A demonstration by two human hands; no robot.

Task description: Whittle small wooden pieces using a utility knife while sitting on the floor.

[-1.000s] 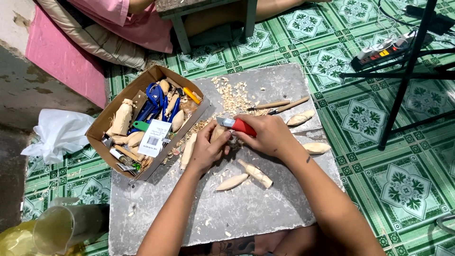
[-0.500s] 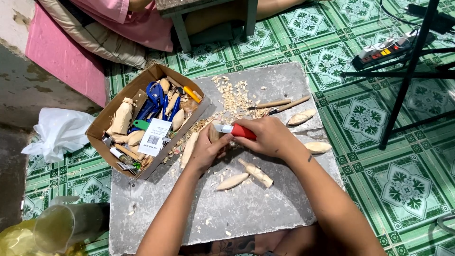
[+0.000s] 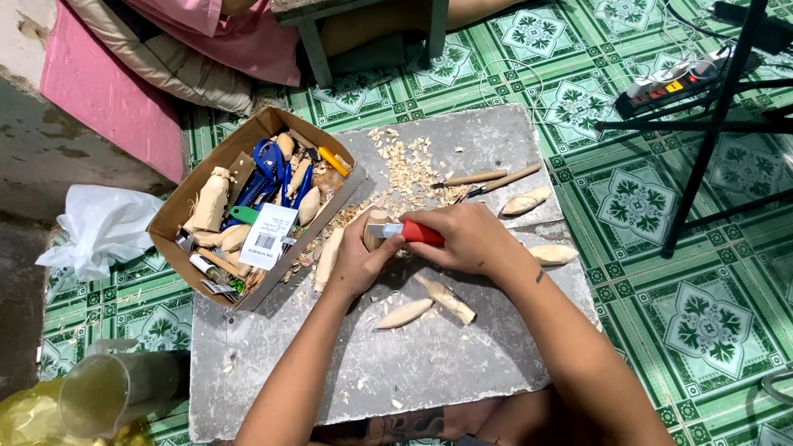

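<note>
Two hands are seen at work in the head view over a grey slab (image 3: 462,363) laid on a green patterned tile floor (image 3: 702,306). The left hand (image 3: 357,263) is closed around a small pale wooden piece (image 3: 376,225), which is held upright just above the slab near its middle, with the thumb pressed against the tool. The right hand (image 3: 472,239) is clenched on the red handle of a carving knife (image 3: 410,232), whose metal end is laid against the wooden piece. Two carved wooden shapes (image 3: 428,304) are found on the slab just below the hands, one pointed and one knobbed, touching each other. Two more pale carved pieces (image 3: 538,227) are placed to the right of the right hand, and a long one (image 3: 328,258) lies just left of the left hand. Wood shavings (image 3: 405,165) are scattered across the upper part of the slab, beside two wooden-handled tools (image 3: 487,178). A cardboard box (image 3: 194,198) is set on the slab's upper left corner, filled with carved figures, blue-handled tools and a white card. A white plastic bag (image 3: 99,231) is seen on the floor to its left, and a clear plastic jug (image 3: 116,392) stands at the lower left
</note>
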